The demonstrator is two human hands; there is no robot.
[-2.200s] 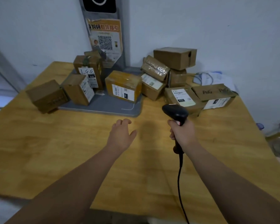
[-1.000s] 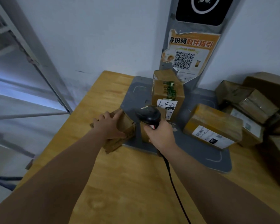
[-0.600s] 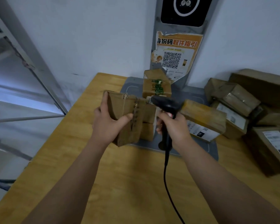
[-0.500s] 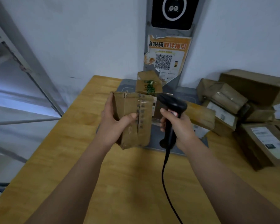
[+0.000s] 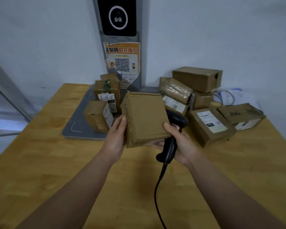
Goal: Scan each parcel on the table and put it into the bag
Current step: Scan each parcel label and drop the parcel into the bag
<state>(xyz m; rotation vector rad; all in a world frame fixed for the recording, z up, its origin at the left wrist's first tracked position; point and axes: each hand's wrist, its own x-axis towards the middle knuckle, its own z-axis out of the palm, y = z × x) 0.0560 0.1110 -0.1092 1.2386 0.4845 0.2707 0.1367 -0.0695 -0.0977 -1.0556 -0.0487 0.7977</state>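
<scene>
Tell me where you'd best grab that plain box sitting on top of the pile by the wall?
Probably from above, pinching its front and back long faces near the middle. The top box lies flat, highest on the pile; nothing rests on it, while other parcels crowd its underside.

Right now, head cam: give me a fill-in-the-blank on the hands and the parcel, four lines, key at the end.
1. The left hand grips the held parcel by its ____ side.
2. The right hand holds a black ____, whose cable hangs toward the table's near edge.
3. The parcel face turned to the camera shows no ____.
4. The orange poster behind the parcels carries a ____ code.

Missing words: left; scanner; label; QR.
</scene>
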